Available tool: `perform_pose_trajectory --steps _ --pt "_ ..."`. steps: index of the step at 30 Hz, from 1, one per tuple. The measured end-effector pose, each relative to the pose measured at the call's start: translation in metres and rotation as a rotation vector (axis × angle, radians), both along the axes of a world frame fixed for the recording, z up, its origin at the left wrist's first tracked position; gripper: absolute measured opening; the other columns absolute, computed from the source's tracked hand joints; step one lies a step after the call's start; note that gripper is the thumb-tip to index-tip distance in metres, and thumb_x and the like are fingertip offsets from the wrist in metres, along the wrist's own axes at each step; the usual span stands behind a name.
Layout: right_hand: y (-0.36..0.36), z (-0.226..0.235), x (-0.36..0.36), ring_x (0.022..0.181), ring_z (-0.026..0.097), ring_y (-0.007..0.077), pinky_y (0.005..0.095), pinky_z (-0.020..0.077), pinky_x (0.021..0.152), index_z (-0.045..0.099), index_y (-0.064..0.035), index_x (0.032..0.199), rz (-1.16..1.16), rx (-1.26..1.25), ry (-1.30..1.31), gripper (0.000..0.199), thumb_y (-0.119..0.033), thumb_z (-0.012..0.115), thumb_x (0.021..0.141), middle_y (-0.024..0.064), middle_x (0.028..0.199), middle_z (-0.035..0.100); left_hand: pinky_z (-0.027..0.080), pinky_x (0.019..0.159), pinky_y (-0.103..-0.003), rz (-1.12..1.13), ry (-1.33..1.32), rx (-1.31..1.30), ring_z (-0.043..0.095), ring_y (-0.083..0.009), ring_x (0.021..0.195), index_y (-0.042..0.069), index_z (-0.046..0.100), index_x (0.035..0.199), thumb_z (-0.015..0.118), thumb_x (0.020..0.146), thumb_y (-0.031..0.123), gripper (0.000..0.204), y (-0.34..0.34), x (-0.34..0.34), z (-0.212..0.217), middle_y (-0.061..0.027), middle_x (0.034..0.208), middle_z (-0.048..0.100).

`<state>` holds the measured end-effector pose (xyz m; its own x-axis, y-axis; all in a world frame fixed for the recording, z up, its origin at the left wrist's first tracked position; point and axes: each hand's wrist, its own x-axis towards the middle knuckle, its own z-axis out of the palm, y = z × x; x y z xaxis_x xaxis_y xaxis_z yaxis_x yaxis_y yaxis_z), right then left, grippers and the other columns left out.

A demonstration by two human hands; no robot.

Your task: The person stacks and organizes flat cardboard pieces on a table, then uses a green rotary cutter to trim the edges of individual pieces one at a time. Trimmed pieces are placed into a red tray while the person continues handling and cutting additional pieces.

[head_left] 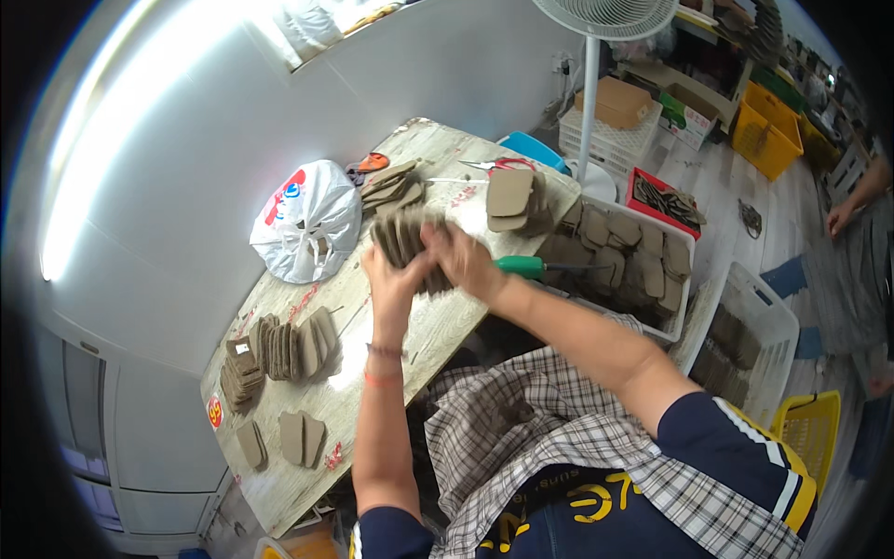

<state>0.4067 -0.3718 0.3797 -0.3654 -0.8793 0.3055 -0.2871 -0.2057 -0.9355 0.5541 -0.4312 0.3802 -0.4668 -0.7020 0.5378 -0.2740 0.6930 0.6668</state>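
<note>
My left hand (386,279) and my right hand (466,265) both grip a stack of flat, rounded grey-brown pads (402,240), held on edge above the table (358,373). The stack and fingers are slightly blurred. Beside my right wrist a green-handled tool (521,267) with a thin shaft points right; whether my right hand holds it I cannot tell. Just beyond the hands lies a loose pile of pads (393,186). Another pile (510,196) sits to the right, near red-handled scissors (510,164). Further pads stand in a row (277,347) at the left.
A tied white plastic bag (310,224) rests at the table's far left edge. White bins of pads (643,256) stand right of the table, with a red tray (663,200) behind. A fan (589,112) rises beyond. Another person's hand (841,216) shows at far right.
</note>
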Motion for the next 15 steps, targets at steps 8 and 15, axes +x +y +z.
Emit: perform_pose_trajectory --steps 8,15 --pt "-0.058 0.009 -0.151 0.098 0.06 0.0231 0.0384 0.0472 0.081 0.057 -0.0027 0.125 -0.086 0.292 -0.601 0.069 -0.062 0.043 0.091 0.0114 0.114 0.063 0.054 0.068 -0.03 0.13 -0.322 0.447 0.068 -0.0225 0.078 -0.014 0.058 0.106 0.08 0.069 0.037 0.066 -0.082 -0.189 0.044 -0.0162 0.09 0.068" --pt "-0.05 -0.055 -0.209 0.117 0.057 0.035 0.0402 0.0467 0.097 0.055 0.0093 0.123 -0.526 0.535 -0.219 0.099 -0.071 0.066 0.067 0.029 0.131 0.052 0.048 0.094 -0.038 0.221 -0.576 0.452 0.061 -0.0329 0.11 -0.013 0.047 0.126 0.084 0.059 0.051 0.1 -0.065 -0.224 0.007 -0.0258 0.115 0.062"
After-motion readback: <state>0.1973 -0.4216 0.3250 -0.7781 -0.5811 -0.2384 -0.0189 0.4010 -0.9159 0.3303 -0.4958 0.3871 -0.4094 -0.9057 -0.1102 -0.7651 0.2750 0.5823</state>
